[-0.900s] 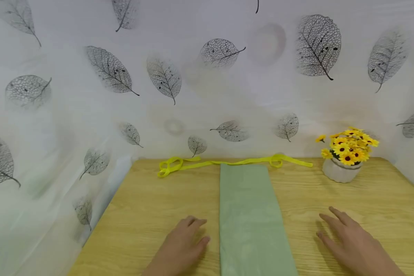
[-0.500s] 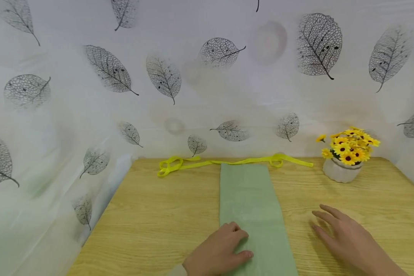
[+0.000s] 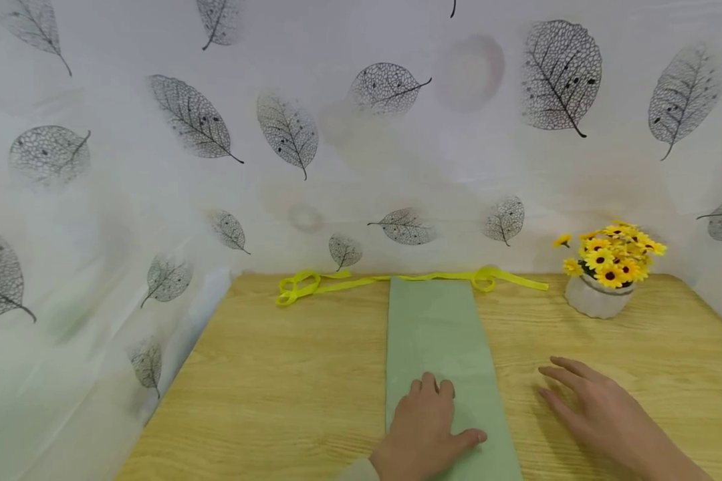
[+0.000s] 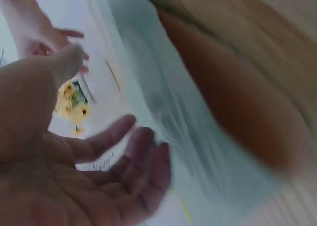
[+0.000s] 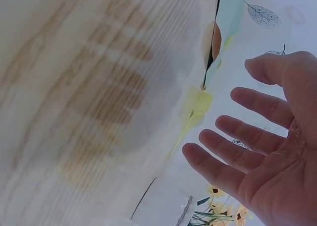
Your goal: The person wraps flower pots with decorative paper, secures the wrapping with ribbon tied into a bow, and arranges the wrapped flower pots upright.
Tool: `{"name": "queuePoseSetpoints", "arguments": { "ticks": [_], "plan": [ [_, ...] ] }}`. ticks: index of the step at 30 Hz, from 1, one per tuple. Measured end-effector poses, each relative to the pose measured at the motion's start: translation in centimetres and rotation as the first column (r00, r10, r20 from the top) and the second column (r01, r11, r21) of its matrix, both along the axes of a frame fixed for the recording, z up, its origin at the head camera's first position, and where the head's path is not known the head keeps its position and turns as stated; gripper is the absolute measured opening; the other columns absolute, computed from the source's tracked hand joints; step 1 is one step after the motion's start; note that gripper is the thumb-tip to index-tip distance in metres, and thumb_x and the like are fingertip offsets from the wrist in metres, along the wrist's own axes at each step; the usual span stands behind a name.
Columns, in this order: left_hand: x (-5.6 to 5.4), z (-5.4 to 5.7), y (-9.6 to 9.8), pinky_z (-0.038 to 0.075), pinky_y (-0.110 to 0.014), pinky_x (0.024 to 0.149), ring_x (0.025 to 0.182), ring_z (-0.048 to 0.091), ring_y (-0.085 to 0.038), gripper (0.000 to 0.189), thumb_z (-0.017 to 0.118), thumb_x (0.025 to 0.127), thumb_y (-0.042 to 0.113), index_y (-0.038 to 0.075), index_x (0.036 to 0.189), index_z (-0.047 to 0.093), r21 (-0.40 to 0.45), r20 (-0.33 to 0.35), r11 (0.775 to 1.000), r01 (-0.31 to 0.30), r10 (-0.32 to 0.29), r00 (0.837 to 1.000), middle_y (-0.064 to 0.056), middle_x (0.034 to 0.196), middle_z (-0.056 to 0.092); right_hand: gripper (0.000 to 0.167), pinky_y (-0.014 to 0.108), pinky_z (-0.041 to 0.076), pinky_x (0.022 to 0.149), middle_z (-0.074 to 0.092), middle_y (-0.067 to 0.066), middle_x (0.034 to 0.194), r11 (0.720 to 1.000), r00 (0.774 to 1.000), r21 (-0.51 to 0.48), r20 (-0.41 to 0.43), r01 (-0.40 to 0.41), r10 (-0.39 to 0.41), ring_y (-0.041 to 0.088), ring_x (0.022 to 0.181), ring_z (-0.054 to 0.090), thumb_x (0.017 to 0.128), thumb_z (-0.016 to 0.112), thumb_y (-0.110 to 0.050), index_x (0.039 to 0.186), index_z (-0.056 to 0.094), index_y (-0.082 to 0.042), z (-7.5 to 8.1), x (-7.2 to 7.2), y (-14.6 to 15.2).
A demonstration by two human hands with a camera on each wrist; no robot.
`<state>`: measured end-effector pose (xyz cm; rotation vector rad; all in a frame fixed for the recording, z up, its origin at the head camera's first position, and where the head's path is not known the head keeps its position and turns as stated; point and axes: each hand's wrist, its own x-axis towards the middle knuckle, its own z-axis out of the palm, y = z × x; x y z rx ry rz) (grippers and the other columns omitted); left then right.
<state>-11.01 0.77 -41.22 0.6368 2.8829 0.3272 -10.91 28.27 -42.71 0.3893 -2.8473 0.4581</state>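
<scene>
A long, folded strip of pale green cloth [image 3: 436, 327] runs away from me across the wooden table. My left hand [image 3: 424, 427] is over its near part, fingers bent loosely and thumb pointing right; whether the fingertips press on the cloth is hard to tell. In the left wrist view the cloth [image 4: 148, 77] is blurred beside the left hand [image 4: 99, 176], and the palm holds nothing. To the right of the cloth, my right hand [image 3: 602, 414] hovers above the table with fingers spread. The right wrist view shows that hand [image 5: 267, 141] with an empty palm.
A yellow ribbon [image 3: 337, 285] with loops lies along the table's back edge, meeting the cloth's far end. At the back right stands a white pot [image 3: 595, 298] of yellow flowers [image 3: 614, 257]. A leaf-printed sheet [image 3: 313, 194] hangs behind the wooden table [image 3: 289, 361].
My left hand has moved right, from the bare table onto the cloth. The cloth's far end sits slightly further back at the ribbon. The right hand has shifted a little left.
</scene>
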Motion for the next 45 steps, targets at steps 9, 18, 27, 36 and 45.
{"name": "queuePoseSetpoints", "arguments": {
  "ticks": [9, 18, 27, 36, 45],
  "plan": [
    [0.4, -1.6, 2.1, 0.051, -0.037, 0.07, 0.088, 0.057, -0.02, 0.097, 0.073, 0.056, 0.089, 0.021, 0.123, 0.057, -0.209, 0.0, 0.973, -0.099, 0.101, 0.995, -0.003, 0.109, 0.053, 0.029, 0.058, 0.058, 0.08, 0.069, 0.024, 0.124, 1.0, 1.0, -0.008, 0.01, -0.013, 0.013, 0.042, 0.102, 0.071, 0.088, 0.08, -0.019, 0.114, 0.076, -0.008, 0.1, -0.1, -0.4],
    [0.0, -1.8, 1.4, 0.047, -0.031, 0.062, 0.081, 0.055, -0.018, 0.062, 0.072, 0.079, 0.068, 0.021, 0.115, 0.057, -0.097, -0.035, 0.994, -0.042, 0.039, 0.999, -0.001, 0.105, 0.053, 0.028, 0.051, 0.06, 0.075, 0.072, 0.018, 0.119, 0.998, 0.998, -0.006, -0.035, -0.056, 0.055, 0.033, 0.094, 0.073, 0.084, 0.083, -0.015, 0.11, 0.077, -0.01, -0.2, -0.1, -0.5],
    [-1.0, -0.7, -1.2, 0.05, -0.025, 0.068, 0.08, 0.06, -0.011, 0.019, 0.062, 0.102, 0.031, 0.013, 0.102, 0.067, 0.32, 0.086, 0.945, -0.061, 0.035, 0.996, 0.001, 0.095, 0.065, 0.032, 0.02, 0.057, 0.066, 0.077, 0.002, 0.103, 0.962, 0.948, -0.037, -0.187, -0.269, 0.258, 0.006, 0.088, 0.073, 0.072, 0.089, -0.007, 0.101, 0.079, -0.015, -1.2, -0.7, -1.0],
    [-1.3, -0.6, -2.4, 0.033, -0.021, 0.047, 0.051, 0.036, -0.006, 0.034, 0.056, 0.105, 0.017, 0.013, 0.072, 0.05, 0.583, 0.195, 0.812, -0.044, -0.087, 0.977, 0.007, 0.062, 0.041, 0.041, 0.0, 0.046, 0.082, 0.077, 0.0, 0.096, 0.778, 0.775, -0.112, -0.252, -0.618, 0.58, 0.009, 0.096, 0.074, 0.066, 0.089, 0.004, 0.096, 0.077, -0.022, -2.1, -1.4, -2.6],
    [-1.0, -0.5, -2.6, 0.035, -0.018, 0.046, 0.049, 0.039, -0.002, 0.036, 0.055, 0.106, 0.019, 0.012, 0.071, 0.051, 0.66, 0.268, 0.75, -0.036, -0.191, 0.944, 0.009, 0.059, 0.043, 0.023, 0.007, 0.052, 0.074, 0.073, 0.005, 0.111, 0.765, 0.77, -0.086, -0.06, -0.638, 0.635, 0.007, 0.097, 0.072, 0.085, 0.081, -0.006, 0.105, 0.078, -0.018, -2.2, -0.4, -3.1]
  ]
}}
